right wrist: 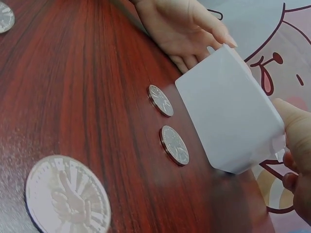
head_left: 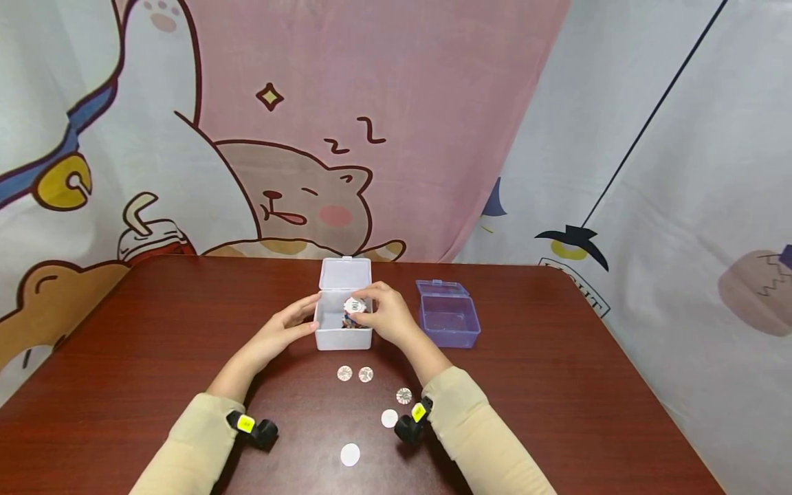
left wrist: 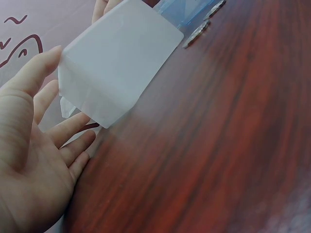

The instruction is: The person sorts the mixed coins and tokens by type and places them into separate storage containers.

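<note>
An open white plastic box (head_left: 344, 340) stands at the far middle of the table, its lid tipped back. My left hand (head_left: 280, 337) touches the box's left side, thumb at the near upper edge and fingers fairly straight along the wall. My right hand (head_left: 391, 316) reaches over the right wall and pinches a round white printed token (head_left: 355, 306) just inside the box. Multicoloured pieces show beneath that token, partly covered. In both wrist views the box wall hides the token.
Two patterned round tokens (head_left: 344, 373) lie before the box, another patterned token (head_left: 404, 395) farther right. Plain white discs (head_left: 350, 454) lie nearer. An open translucent purple box (head_left: 449, 337) stands to the right. A cartoon curtain (head_left: 396, 137) hangs behind the table.
</note>
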Demonstrator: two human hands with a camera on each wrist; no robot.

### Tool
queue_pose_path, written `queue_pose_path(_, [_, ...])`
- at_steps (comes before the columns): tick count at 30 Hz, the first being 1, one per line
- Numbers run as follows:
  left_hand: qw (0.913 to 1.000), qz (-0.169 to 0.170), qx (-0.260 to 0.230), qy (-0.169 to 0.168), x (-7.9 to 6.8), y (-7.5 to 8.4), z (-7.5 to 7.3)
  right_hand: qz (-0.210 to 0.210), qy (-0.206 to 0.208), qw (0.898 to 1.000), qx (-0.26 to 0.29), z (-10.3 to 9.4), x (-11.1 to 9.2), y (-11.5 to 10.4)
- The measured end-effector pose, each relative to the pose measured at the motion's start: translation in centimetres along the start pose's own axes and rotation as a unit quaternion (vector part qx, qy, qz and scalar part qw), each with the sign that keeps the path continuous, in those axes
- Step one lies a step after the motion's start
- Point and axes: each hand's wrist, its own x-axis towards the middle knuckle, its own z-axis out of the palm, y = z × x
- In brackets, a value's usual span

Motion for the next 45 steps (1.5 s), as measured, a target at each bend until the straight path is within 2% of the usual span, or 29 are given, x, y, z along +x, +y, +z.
queue_pose_path(4, [1.0,0.007,0.005,-0.001,0.2,-1.1,-0.2,0.0,-0.004,1.0,-0.006,0.0,-0.1,0.1])
queue_pose_path(9, [0.9999,0.01,-0.003,-0.001,0.3,-1.5,-0.2,-0.005,-0.008,1.0,-0.003,-0.2,-0.4,0.1])
queue_pose_path(26, [1.0,0.008,-0.005,0.002,0.3,-1.3,-0.2,-0.026,0.025,0.998,0.06,-1.8,-1.7,-1.0])
queue_pose_path(35, [0.9999,0.012,-0.005,0.004,0.4,-1.4,-0.3,-0.04,0.051,0.995,0.081,-3.0,-2.7,-0.8])
queue_pose_path(37, [0.9999,0.01,-0.008,0.002,0.2,-0.7,-0.1,-0.043,0.055,0.994,0.087,-3.4,-3.0,-0.8])
queue_pose_path(42, [0.9999,0.008,-0.008,0.005,0.2,-0.8,-0.1,-0.035,0.063,0.993,0.098,-5.3,-4.2,-3.4])
queue_pose_path(45, [0.9999,0.009,-0.001,0.007,0.4,-1.4,-0.3,-0.039,0.067,0.991,0.106,-6.2,-4.8,-4.1])
